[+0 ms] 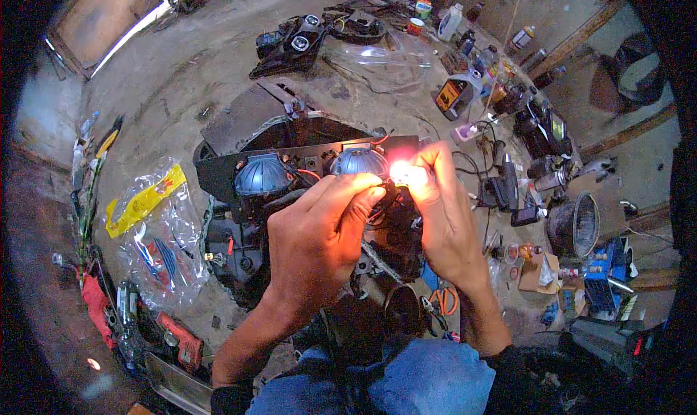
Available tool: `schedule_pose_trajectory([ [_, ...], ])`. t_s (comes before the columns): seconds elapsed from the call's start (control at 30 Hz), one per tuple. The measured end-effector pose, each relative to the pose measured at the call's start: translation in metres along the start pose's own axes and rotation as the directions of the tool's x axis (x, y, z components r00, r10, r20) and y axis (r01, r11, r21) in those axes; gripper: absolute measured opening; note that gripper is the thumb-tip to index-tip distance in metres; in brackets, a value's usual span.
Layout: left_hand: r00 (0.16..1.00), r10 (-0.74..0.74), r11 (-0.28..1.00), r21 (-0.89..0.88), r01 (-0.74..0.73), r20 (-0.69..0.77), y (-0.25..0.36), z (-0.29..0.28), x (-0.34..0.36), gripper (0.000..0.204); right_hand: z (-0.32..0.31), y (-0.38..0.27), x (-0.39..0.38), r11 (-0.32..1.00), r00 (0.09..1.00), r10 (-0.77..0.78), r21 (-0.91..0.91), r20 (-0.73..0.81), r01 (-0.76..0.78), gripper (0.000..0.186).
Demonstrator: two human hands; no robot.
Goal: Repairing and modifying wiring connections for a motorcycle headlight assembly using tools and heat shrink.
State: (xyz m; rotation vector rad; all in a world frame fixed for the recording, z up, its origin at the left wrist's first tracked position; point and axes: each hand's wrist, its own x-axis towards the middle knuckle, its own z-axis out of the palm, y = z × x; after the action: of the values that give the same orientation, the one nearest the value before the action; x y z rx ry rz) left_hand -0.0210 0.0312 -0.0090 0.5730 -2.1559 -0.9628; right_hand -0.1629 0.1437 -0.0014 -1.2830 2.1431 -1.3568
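Pinching a glowing light in the right hand, right of the right-side ribbed dome — hiding any long axis in glare — while pressing left hand fingertips together below the dome.

Left side: a crumpled see-through plastic bag, with a yellow strip at its upper end.
Lower left: a red tool.
Far end: a black molded part with two round pale pieces on it.
Doorway corner: a brown door panel, bright light along its edge.
Bottles: a white jug and, nearer, a dark bottle with an orange label.
Right side: a dark bucket, a cardboard box and a blue container near one another.
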Motion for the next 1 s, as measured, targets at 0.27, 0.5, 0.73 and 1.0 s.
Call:
schedule_pose_trajectory([
  [0.27,0.999,0.051,0.999,-0.019,-0.051,-0.019,-0.004,0.000,0.000,0.012,0.007,0.002,0.000,0.994,0.999,0.052,0.094,0.017,-0.053,0.028],
  [0.5,1.000,-0.005,1.000,-0.016,0.005,0.017,0.001,-0.003,0.001,0.012,0.006,0.006,0.001,0.997,0.999,-0.002,0.082,0.038,-0.001,0.031],
  [0.73,1.000,0.020,1.000,-0.004,-0.020,0.012,-0.002,-0.003,0.000,0.012,0.007,-0.002,0.000,0.978,0.990,0.132,0.153,0.059,-0.139,0.029],
  [1.0,0.999,0.040,0.999,0.016,-0.040,0.011,-0.004,-0.002,0.000,0.012,0.006,0.001,0.000,0.993,0.996,0.029,0.114,0.083,-0.039,0.029],
])
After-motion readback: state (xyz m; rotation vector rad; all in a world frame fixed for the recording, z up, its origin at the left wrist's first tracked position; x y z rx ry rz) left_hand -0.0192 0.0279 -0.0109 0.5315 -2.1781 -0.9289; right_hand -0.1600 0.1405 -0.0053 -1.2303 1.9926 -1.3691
